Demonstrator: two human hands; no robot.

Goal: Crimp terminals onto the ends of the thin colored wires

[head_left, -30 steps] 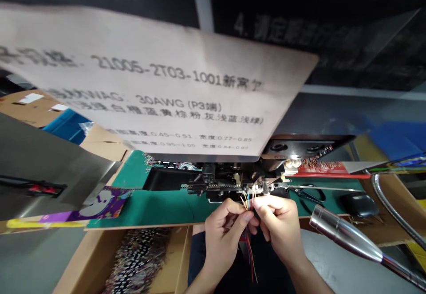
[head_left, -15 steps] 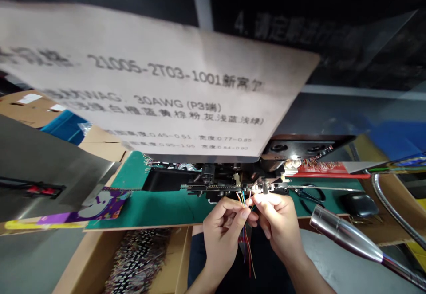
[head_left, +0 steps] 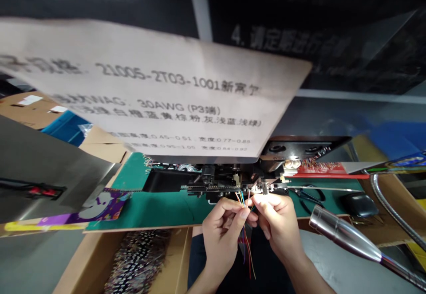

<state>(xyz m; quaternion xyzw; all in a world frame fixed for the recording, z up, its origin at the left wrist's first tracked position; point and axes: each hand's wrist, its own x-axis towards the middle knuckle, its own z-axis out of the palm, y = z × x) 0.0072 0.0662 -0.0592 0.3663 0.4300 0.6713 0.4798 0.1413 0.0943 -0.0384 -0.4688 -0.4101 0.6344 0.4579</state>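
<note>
My left hand (head_left: 223, 227) pinches a small bundle of thin coloured wires (head_left: 248, 254) between thumb and fingers; their upper ends fan out above the fingertips and the rest hangs down. Close beside it, my right hand (head_left: 278, 218) has thumb and forefinger pressed together at the front of a black machine (head_left: 208, 174). What its fingertips hold is too small to tell, though a wire passes near them. Both hands are just below the machine's metal working parts (head_left: 258, 186).
A printed paper sheet (head_left: 166, 90) covers much of the upper view. Scissors (head_left: 311, 193) and a black mouse-like object (head_left: 361, 204) lie right on the green mat (head_left: 159, 212). A metal gooseneck lamp (head_left: 346, 234) reaches in from lower right. A cardboard box (head_left: 178, 258) with many wires stands lower left.
The view has tilted slightly, so the paper sheet and the lettering above it sit a little lower. Both hands keep nearly the same place and grip.
</note>
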